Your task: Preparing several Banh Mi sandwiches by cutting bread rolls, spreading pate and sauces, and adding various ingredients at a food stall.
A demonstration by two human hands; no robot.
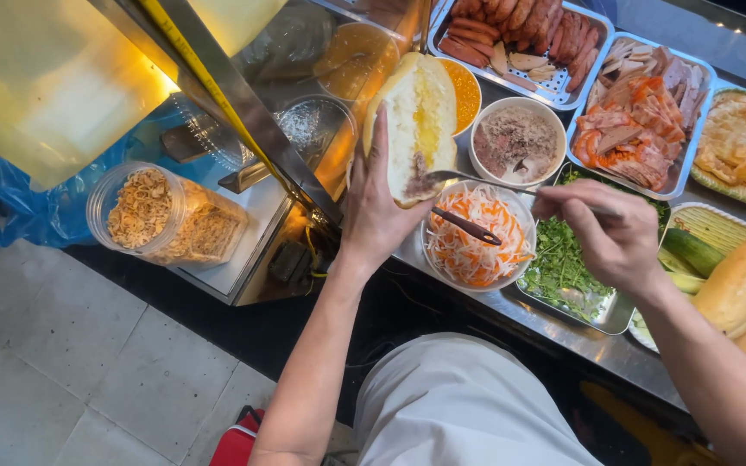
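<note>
Cupping the split roll (416, 121) in my left hand (377, 216) above the bowls, my right hand (615, 233) pinches a spoon (477, 179) at its edge; tilt either and pâté could drop into the carrot bowl (477, 237).

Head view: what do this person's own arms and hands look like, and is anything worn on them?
Both forearms are bare up to the frame edge, with no sleeves showing. The left hand and right hand wear no gloves, and no rings, watch or bracelet are visible. Light grey fabric, probably trousers or an apron, shows below the arms.
</note>
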